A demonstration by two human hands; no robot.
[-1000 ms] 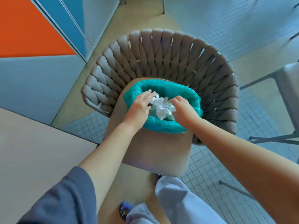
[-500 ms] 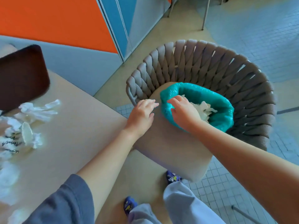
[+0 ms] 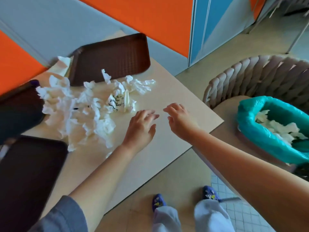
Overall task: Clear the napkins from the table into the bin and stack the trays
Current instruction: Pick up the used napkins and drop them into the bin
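A heap of crumpled white napkins [image 3: 83, 108] lies on the beige table [image 3: 163, 148], some with black print. Three dark brown trays lie around the heap: one at the back [image 3: 112, 57], one at the left edge [image 3: 18, 109], one at the front left [image 3: 28, 174]. My left hand [image 3: 141, 128] and my right hand [image 3: 179, 119] hover side by side over bare table just right of the heap, fingers spread, holding nothing. The bin [image 3: 260, 131], lined with a teal bag and holding white napkins, stands on a chair seat at the right.
A woven grey chair [image 3: 260, 76] carries the bin beside the table's right corner. An orange, grey and blue wall runs behind the table. My feet in blue shoes [image 3: 158, 202] stand on the floor below the table edge.
Both hands have left the bin, after dropping napkins in it, and swung left over the table. The view has turned from the chair to the table, bringing the napkin heap and trays into sight.
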